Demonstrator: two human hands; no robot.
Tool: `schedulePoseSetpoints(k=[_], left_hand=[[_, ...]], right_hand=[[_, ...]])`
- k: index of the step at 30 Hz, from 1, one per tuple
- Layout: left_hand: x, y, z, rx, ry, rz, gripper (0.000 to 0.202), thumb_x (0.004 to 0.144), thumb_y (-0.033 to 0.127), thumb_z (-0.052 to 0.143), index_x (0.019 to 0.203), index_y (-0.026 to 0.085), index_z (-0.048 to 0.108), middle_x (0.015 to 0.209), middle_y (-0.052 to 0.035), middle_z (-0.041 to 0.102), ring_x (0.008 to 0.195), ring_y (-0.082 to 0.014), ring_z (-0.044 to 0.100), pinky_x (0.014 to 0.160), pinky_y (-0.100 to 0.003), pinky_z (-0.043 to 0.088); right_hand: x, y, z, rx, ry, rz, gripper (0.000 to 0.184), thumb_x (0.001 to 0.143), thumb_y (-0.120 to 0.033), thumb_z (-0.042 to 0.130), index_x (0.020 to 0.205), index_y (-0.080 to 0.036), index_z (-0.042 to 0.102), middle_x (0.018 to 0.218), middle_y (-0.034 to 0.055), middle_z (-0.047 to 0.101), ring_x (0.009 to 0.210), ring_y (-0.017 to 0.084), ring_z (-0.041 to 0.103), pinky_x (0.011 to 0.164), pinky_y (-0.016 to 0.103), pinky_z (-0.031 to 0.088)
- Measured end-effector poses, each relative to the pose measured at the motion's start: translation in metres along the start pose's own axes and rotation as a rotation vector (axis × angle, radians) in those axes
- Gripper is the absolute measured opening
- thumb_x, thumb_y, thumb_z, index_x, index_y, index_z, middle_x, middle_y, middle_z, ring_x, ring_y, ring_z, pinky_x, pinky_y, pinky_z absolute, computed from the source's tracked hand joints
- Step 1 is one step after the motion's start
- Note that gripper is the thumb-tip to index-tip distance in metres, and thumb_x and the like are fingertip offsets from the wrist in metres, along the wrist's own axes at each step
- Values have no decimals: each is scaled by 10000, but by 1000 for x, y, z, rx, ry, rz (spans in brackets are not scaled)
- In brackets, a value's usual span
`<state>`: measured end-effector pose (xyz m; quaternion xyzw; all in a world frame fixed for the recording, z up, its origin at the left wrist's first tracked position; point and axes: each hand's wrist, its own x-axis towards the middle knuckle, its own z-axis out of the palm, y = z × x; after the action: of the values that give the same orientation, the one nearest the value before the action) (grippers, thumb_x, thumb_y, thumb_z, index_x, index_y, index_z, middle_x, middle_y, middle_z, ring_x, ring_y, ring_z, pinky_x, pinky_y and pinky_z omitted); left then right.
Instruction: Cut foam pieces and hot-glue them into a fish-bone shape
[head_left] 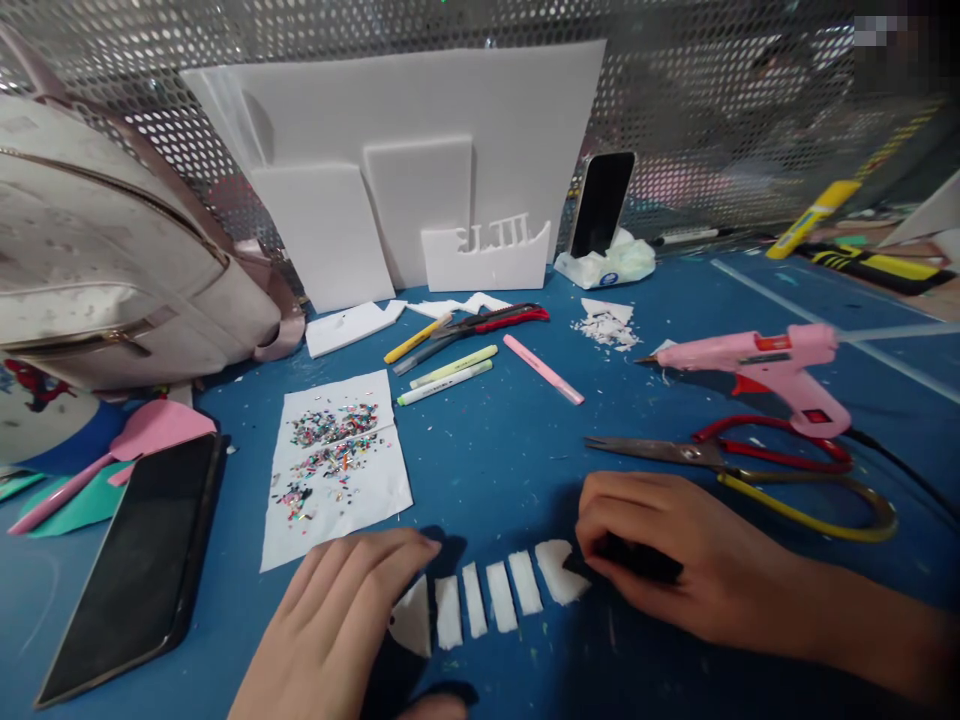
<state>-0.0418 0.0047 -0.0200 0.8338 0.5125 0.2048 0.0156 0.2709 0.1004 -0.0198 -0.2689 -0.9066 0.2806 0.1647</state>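
Note:
Several small white foam pieces lie in a row on the blue table, among them a narrow foam strip (474, 600). My left hand (337, 610) has its fingers stretched out and partly covers the rounded foam piece (414, 618) at the row's left end. Beside the notched foam piece (559, 572) at the right end, my right hand (660, 550) is curled with thumb and fingers together. What it pinches, if anything, is hidden. Just beyond that hand lie scissors (686, 453) with red and yellow handles.
A paper sheet (397, 480) holds colourful sequins. Markers, including a pink marker (543, 368), lie near a red cutter (514, 318). A pink glue gun (750, 360) rests at right, a dark phone (135, 560) at left. White foam boards (315, 240) and a backpack (135, 240) stand behind.

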Motion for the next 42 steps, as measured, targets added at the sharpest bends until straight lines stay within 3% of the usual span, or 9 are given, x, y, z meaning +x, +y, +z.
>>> schedulePoseSetpoints(k=[8, 16, 28, 42], left_hand=[[0, -9, 6, -164, -51, -77, 512, 910, 578, 649, 1325, 329, 484, 1146, 18, 705, 1043, -203, 663, 898, -324, 528], [0, -14, 6, -207, -63, -61, 509, 921, 498, 666, 1356, 325, 466, 1091, 6, 706, 988, -205, 668, 873, -313, 527], [-2, -15, 9, -165, -22, -55, 444, 953, 520, 612, 1320, 295, 504, 1035, -22, 713, 973, -235, 656, 899, -369, 474], [-4, -17, 10, -137, -38, -53, 450, 944, 525, 627, 1320, 309, 510, 1049, 5, 708, 988, -216, 644, 939, -349, 431]], right_hand=[[0, -1, 0, -7, 2, 10, 80, 956, -145, 548, 911, -204, 577, 858, 2, 609, 740, 121, 543, 648, 262, 399], [1, -1, 0, -7, 3, 25, 87, 963, -151, 537, 901, -200, 573, 845, 8, 603, 724, 124, 543, 630, 270, 399], [4, -5, 4, -10, 49, 75, 70, 933, -150, 563, 898, -209, 571, 834, 1, 602, 693, 121, 542, 611, 260, 406], [4, -5, 2, -11, 34, 42, 87, 929, -131, 548, 900, -202, 590, 821, 7, 610, 699, 126, 554, 615, 269, 406]])
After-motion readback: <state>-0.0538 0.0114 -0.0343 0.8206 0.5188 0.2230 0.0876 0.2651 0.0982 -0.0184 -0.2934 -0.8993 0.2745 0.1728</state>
